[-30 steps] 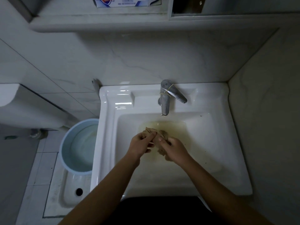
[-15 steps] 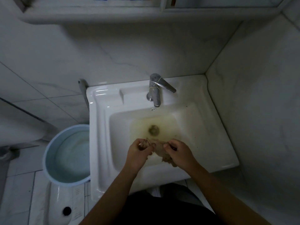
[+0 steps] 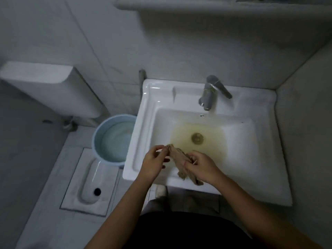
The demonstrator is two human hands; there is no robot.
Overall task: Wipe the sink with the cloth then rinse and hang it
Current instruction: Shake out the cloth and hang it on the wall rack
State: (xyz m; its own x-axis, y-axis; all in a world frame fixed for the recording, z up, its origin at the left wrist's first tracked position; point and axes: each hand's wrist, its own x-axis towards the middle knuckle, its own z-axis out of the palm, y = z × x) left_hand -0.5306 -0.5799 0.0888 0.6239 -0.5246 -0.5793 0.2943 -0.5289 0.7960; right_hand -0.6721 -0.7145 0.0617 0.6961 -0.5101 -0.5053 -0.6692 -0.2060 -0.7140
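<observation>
A brown, wrung-looking cloth (image 3: 177,156) is stretched between both hands over the near edge of the white sink (image 3: 251,169). My left hand (image 3: 154,163) pinches its upper left end. My right hand (image 3: 202,168) grips its lower part, and a tail of cloth hangs below that hand over the sink's front rim. The basin bottom is stained yellow around the drain (image 3: 197,138). The chrome tap (image 3: 210,93) stands at the back; no water is seen running from it.
A light blue bucket (image 3: 115,138) holding water stands on the floor left of the sink, beside a squat toilet pan (image 3: 91,184). A white cistern (image 3: 48,87) hangs on the left wall. A shelf (image 3: 215,6) runs above the sink. Tiled wall closes the right side.
The view has swung left and back, bringing the cistern and toilet pan into sight. My hands have drawn toward the sink's front edge and pulled apart, stretching out the bunched cloth.
</observation>
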